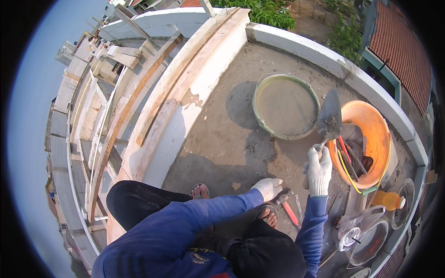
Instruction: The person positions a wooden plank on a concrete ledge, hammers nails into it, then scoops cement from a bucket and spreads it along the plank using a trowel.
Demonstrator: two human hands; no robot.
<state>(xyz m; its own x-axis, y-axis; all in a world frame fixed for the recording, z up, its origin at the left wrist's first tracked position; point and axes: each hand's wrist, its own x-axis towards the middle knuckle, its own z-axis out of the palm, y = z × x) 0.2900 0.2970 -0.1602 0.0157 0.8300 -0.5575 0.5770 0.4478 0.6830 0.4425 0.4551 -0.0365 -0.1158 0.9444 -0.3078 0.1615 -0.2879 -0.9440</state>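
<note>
My right hand (319, 170), in a white knit glove, grips a trowel (330, 116) by its handle. The trowel's grey, mortar-stained blade points away from me, between a round green tub (257, 116) and an orange bucket (381, 134). Grey wet mortar (286, 106) fills the tub. Also gloved, my left hand (269, 188) hangs over the floor near my feet, its fingers curled together with nothing visible in them. Just right of it lies a hammer (289, 212) with a red handle. Several tools (354, 155) sit inside the bucket, one with a red handle.
A low white wall (320, 46) edges the rough concrete floor (204, 148) at the back and right. Wooden planks (185, 83) top the wall on my left, with open roof framing beyond. An orange-yellow bottle (387, 200), a plastic bag (364, 220) and clear round containers (371, 243) stand at right.
</note>
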